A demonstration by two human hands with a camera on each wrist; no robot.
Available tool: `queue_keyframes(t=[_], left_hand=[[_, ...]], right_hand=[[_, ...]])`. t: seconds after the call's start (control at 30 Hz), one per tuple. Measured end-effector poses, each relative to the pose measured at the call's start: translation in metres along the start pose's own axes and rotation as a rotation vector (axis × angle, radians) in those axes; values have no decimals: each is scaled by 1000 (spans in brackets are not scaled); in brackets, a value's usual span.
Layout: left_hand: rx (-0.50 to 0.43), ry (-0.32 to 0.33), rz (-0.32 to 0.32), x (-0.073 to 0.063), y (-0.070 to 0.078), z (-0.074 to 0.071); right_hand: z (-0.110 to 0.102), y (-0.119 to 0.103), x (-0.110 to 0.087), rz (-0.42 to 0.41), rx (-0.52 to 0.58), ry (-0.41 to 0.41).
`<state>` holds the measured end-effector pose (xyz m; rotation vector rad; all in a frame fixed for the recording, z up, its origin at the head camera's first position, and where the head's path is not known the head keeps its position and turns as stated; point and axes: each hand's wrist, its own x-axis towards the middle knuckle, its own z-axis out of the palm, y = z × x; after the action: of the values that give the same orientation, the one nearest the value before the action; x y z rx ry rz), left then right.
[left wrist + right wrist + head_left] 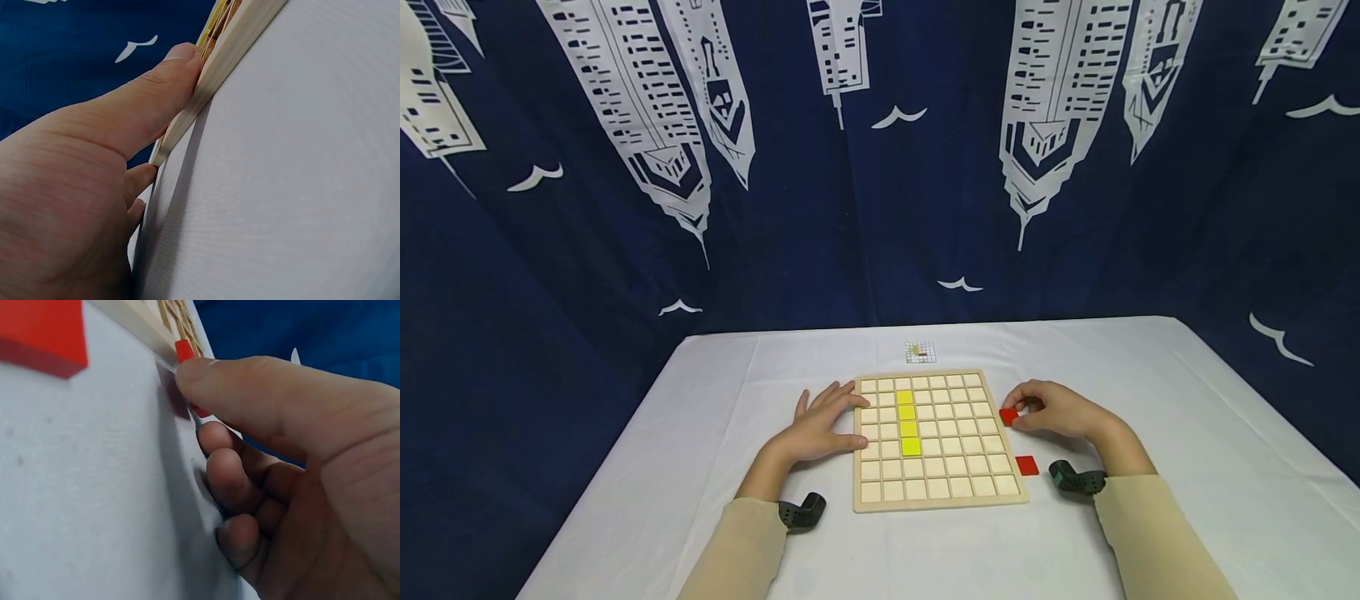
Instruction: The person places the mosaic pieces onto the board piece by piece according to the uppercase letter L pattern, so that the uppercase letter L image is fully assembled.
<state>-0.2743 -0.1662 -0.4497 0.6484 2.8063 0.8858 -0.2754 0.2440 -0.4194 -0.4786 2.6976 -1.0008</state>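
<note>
A wooden grid board [940, 502] lies flat on the table, with a column of several yellow tiles [908, 428] left of its middle. Spread along the board's left edge, my left hand [816, 429] rests its thumb [178, 69] and fingertips on the frame. On the other side, my right hand [1060, 408] pinches a red square tile [1008, 416] between thumb and fingers, close beside the board's right edge. The thumb covers much of that tile in the right wrist view, where the other fingers curl inward. A second red tile [1027, 466] lies nearer the front, next to the board.
A small card [921, 352] printed with a coloured grid lies behind the board. White cloth [700, 467] covers the table, and a dark blue curtain [865, 208] with white building drawings hangs behind it. Each wrist carries a dark camera [802, 511].
</note>
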Motion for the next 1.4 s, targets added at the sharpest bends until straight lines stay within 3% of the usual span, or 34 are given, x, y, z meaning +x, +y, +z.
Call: queue_keyframes(t=[0.2, 0.37, 1.03, 1.4], left_hand=[[-3, 1, 6, 2, -1, 0], [-4, -4, 2, 1, -1, 0], [3, -5, 0, -1, 2, -1], [5, -8, -9, -1, 3, -2]], right_hand=[[-1, 3, 3, -33, 64, 27], [-2, 1, 5, -13, 99, 48], [7, -26, 9, -111, 83, 58], [15, -38, 15, -94, 42, 40]])
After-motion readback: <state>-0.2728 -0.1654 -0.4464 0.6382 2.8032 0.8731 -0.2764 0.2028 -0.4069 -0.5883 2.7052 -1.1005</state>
